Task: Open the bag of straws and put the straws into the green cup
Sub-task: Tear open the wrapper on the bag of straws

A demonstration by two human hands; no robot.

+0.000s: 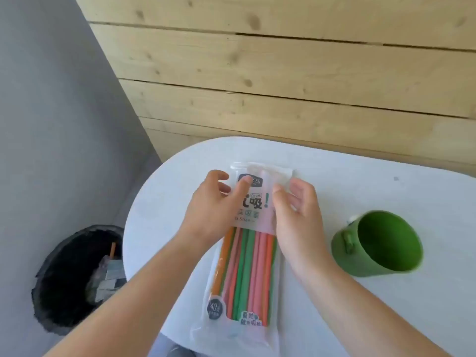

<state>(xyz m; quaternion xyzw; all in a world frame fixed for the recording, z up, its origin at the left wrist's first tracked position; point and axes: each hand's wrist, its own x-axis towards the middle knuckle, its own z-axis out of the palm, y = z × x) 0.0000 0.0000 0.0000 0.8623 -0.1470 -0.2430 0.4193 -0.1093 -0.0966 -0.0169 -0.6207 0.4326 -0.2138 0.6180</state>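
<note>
Bag of straws [248, 228]: lies flat on the white table [360, 176], long axis running away from the person, sealed top edge just beyond the fingertips of both hands. No tear or gap is visible in that edge.
Straws [247, 274]: orange, pink and green, all inside the bag, on the wrist side of both sets of fingers.
Left hand [208, 210]: fingers loosely curled at the bag's upper left edge, thumb laid across the printed label. Touching the film; whether it pinches the film or merely presses it, I cannot tell.
Right hand [296, 210]: palm turned inward at the bag's upper right edge, fingers half bent and relaxed, tips against the film. No firm grasp evident.
Green cup [378, 244]: upright, empty as far as its interior shows, well apart from the right fingers, out to their right.
Step in hand: judged to be the opening, at its very start; nothing transferred.
Next move: calls for both sets of fingers to pinch the top seal and pull it apart, or tear it, while the bag's body is held down.
Hidden or unclear: the fingertips cover the seal's middle; any notch or zip strip cannot be made out. Bag's near end runs off the table edge and is blurred. Contents of the dark bin [77, 276] below left are indistinct.
</note>
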